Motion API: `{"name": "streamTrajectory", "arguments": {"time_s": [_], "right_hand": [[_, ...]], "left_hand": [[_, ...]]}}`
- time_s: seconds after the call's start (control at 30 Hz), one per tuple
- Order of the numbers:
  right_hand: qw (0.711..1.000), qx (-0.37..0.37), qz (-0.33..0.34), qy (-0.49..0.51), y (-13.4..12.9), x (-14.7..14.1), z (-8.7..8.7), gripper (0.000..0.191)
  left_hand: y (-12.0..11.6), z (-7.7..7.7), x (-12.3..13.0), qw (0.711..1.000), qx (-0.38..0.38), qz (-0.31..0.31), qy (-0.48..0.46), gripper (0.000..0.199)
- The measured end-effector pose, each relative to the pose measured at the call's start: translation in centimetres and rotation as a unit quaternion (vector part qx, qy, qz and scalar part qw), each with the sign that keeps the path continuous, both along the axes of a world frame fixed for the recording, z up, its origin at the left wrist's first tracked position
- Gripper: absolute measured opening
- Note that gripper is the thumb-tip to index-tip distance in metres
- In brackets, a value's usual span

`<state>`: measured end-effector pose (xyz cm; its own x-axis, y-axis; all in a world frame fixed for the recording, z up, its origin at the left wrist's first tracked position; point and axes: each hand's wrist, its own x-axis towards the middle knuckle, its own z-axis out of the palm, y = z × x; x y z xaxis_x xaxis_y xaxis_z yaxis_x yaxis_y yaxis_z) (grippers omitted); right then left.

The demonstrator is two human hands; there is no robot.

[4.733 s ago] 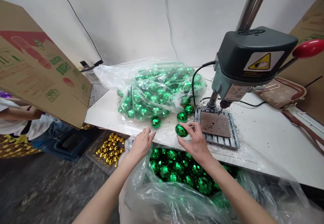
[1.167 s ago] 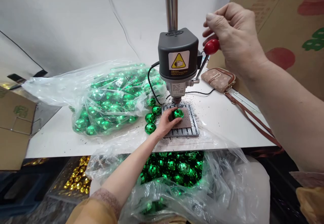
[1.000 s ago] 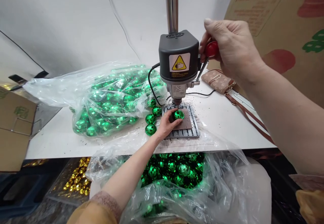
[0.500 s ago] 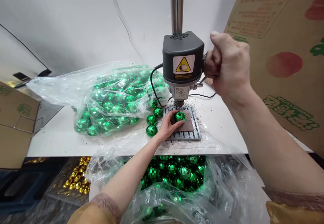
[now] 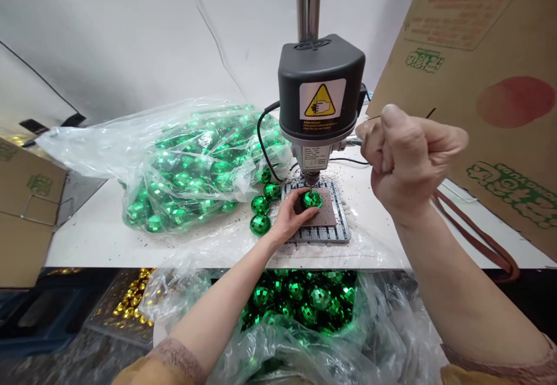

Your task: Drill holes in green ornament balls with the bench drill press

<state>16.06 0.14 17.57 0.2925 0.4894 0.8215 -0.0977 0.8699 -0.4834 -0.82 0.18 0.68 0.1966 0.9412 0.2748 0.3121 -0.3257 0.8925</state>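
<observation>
Under the drill press (image 5: 322, 97), my left hand (image 5: 295, 215) grips a shiny green faceted ball (image 5: 312, 199) with thumb and fingers. The ball rests on a brown board (image 5: 326, 213) over the slotted metal base (image 5: 342, 231), with the drill chuck (image 5: 310, 177) right above it. My right hand (image 5: 407, 155) is a closed fist beside the drill head, around the end of its lever (image 5: 351, 141); most of the lever is hidden by the fingers. Several loose green balls (image 5: 260, 224) lie left of the base.
A clear bag (image 5: 195, 170) of green balls lies at the left on the white table (image 5: 91, 234). Below the table's front edge is an open bag of green balls (image 5: 319, 297), with golden balls (image 5: 133, 298) to its left. Cardboard boxes (image 5: 513, 141) stand on both sides.
My right hand has moved down and to the right, and the drill head sits lower and looks larger. The left hand still holds the ball in place. A brown strap now shows at the right.
</observation>
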Motion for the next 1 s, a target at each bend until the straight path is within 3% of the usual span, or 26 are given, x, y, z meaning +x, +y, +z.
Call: {"name": "streamTrajectory", "arguments": {"time_s": [0.5, 0.67, 1.0], "right_hand": [[0.996, 0.076, -0.041, -0.007, -0.3, -0.2, -2.4, 0.051], [0.995, 0.06, -0.079, -0.011, -0.2, -0.2, -3.3, 0.055], [0.993, 0.077, -0.072, -0.048, -0.2, 0.3, -4.3, 0.053]], "left_hand": [[0.0, -0.2, -0.1, 1.0, -0.017, -0.014, -0.015, 0.05], [-0.1, 0.0, 0.0, 1.0, -0.017, -0.012, -0.011, 0.05], [-0.2, -0.1, 0.0, 1.0, -0.011, -0.009, -0.011, 0.05]]}}
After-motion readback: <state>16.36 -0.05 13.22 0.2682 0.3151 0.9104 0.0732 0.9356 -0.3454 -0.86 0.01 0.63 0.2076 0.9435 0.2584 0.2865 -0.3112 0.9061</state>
